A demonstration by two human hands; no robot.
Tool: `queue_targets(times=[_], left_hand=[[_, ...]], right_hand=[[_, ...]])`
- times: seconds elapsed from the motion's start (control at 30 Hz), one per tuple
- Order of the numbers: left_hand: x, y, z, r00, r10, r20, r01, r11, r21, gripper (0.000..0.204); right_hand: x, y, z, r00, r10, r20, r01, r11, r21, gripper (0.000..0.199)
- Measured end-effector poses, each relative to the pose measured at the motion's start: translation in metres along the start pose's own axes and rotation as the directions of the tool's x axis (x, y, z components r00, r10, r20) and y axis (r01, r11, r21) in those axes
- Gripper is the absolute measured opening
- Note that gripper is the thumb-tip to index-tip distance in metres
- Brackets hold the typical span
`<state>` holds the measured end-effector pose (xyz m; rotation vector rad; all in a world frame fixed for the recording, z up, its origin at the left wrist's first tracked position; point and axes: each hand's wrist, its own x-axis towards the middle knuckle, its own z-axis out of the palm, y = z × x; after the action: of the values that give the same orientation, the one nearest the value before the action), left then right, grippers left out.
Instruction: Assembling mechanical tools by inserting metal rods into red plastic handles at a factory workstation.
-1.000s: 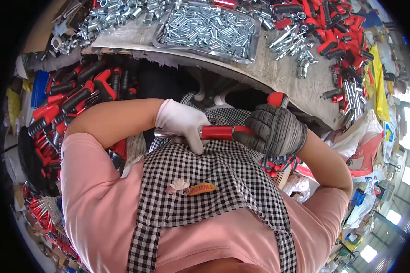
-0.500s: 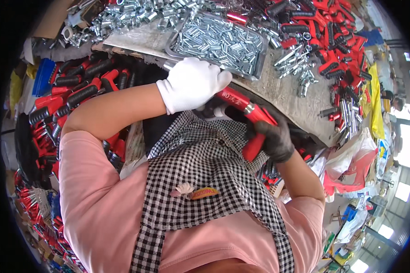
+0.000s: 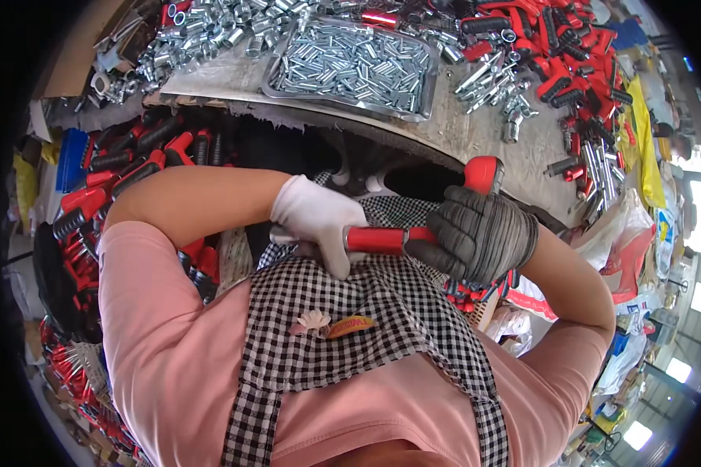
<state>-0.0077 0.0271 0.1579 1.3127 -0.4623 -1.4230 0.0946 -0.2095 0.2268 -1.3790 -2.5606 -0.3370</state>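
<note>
Across my lap lies a red pistol-shaped tool, with a smooth red barrel, a bright metal end to the left and a red-and-black grip rising at the right. My left hand, in a white glove, is closed round the metal-end side of the barrel, its thumb in front. In a dark grey striped glove, my right hand wraps the tool where barrel and grip meet. The gloves hide parts of the tool. Behind it is my black-and-white checked apron.
On the bench ahead stands a metal tray of small silver pins. Silver sockets are heaped left of it, red-and-black tool handles right. More red-and-black tools fill the space by my left arm. A plastic bag hangs at right.
Both hands have brought the tool down from the bench edge toward my apron. It has turned from slanting to level, its grip swinging from pointing down to pointing up.
</note>
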Motion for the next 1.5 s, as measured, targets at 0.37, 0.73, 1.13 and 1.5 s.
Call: queue_targets(times=[0.37, 0.73, 1.13, 1.5], left_hand=[[-0.014, 0.022, 0.007, 0.701, 0.328, -0.633, 0.323, 0.646, 0.692, 0.019], [-0.052, 0.061, -0.052, 0.568, 0.823, 0.019, 0.604, -0.433, 0.669, 0.013], [-0.018, 0.037, -0.038, 0.450, 0.558, -0.697, 0.552, 0.440, 0.709, 0.014], [-0.001, 0.001, 0.003, 0.996, -0.087, -0.029, 0.089, 0.995, 0.049, 0.018]], right_hand=[[-0.010, -0.018, 0.026, 0.827, 0.562, 0.007, -0.556, 0.816, 0.161, 0.047], [0.024, -0.046, 0.099, 0.692, 0.579, 0.431, 0.609, -0.789, 0.082, 0.078], [-0.009, -0.016, 0.042, 0.334, 0.942, -0.028, -0.694, 0.265, 0.669, 0.047], [0.013, -0.002, -0.003, 0.999, 0.018, 0.046, -0.021, 0.996, 0.086, 0.040]])
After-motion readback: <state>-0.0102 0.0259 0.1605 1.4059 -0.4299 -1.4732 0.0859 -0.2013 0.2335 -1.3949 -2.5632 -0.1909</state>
